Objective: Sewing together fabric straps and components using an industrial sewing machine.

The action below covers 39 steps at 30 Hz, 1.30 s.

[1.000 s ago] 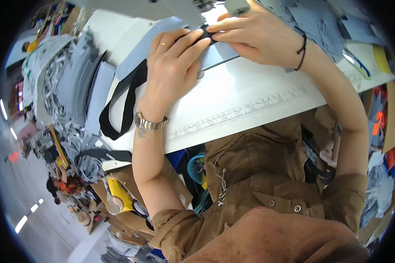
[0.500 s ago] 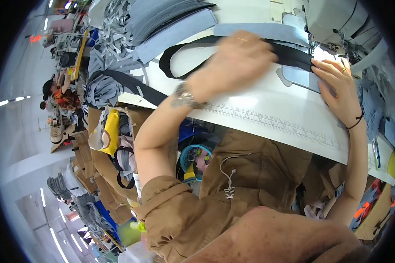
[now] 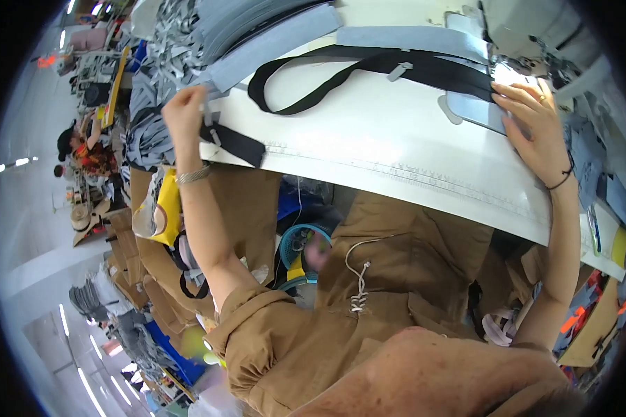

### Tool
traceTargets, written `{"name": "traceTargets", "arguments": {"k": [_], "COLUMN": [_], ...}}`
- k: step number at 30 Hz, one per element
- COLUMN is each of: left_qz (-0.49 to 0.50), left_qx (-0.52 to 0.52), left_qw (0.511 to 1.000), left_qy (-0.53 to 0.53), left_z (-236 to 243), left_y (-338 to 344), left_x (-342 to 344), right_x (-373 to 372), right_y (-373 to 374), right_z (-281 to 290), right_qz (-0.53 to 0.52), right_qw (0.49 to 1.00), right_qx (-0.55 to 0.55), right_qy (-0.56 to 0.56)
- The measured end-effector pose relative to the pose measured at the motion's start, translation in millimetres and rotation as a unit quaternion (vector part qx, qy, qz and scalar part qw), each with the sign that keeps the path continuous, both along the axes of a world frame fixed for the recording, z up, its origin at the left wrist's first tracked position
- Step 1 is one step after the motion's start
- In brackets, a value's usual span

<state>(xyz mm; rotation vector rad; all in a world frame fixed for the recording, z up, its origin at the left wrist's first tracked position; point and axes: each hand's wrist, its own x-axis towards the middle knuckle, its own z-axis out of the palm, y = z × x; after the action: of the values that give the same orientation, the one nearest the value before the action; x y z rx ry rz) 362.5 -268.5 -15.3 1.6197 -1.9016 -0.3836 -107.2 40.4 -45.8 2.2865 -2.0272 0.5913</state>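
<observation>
- Resting on the black strap point(image 3: 459, 78), the right hand point(image 3: 535, 128) has its fingers extended and not clenched, with the thumb apart, beside the sewing machine point(image 3: 535, 28) at the tabletop's point(image 3: 368, 139) right end.
- The strap runs from those fingertips leftward along the far part of the tabletop and bends back in a loop, well apart from the near edge.
- A small grey tab point(image 3: 400, 71) lies across the strap.
- Over the tabletop's left end, the left hand point(image 3: 183, 121) has its fingers curled in; I cannot tell whether they pinch anything.
- Just beside it, a short dark strip point(image 3: 240, 147) reaches the near edge around the left corner.
- Beyond the strap lies a grey fabric strip point(image 3: 414, 42); toward the far left edge, a paler strip point(image 3: 278, 47) lies beside stacked grey panels point(image 3: 240, 31).
- A printed ruler scale point(image 3: 431, 174) follows the near edge.
</observation>
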Motion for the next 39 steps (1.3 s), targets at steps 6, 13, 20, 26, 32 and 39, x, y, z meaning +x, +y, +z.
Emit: {"name": "traceTargets", "arguments": {"k": [6,13,20,26,32,39], "left_qz": [-0.291,-0.768,-0.733,-0.706,-0.791,-0.587], "left_qx": [-0.068,-0.136,-0.177,-0.237,-0.234,-0.259], "left_qw": [0.948,0.625,0.657,0.667,0.564,0.759], "left_qy": [0.110,-0.019,-0.009,-0.025,-0.025,-0.111], "left_z": [38.8,-13.7,-33.2,-25.5,-13.0,-23.7], "left_y": [120.1,213.4,169.5,186.0,256.4,164.4], "left_x": [-75.3,-218.3,-290.3,-295.3,-252.9,-270.8], "right_x": [-0.4,-3.3,2.3,-0.2,0.2,1.3], "right_y": [-0.7,-0.4,2.8,-3.7,-5.1,-12.0], "right_z": [-6.8,-3.8,-11.2,-24.7,-26.4,-19.3], "right_qz": [-0.020,0.009,-0.024,-0.018,-0.006,0.022], "right_qw": [1.000,0.999,0.998,0.998,0.997,0.999], "right_qx": [-0.003,0.003,-0.045,-0.067,-0.072,0.026], "right_qy": [-0.012,-0.031,-0.036,-0.010,-0.029,0.028]}}
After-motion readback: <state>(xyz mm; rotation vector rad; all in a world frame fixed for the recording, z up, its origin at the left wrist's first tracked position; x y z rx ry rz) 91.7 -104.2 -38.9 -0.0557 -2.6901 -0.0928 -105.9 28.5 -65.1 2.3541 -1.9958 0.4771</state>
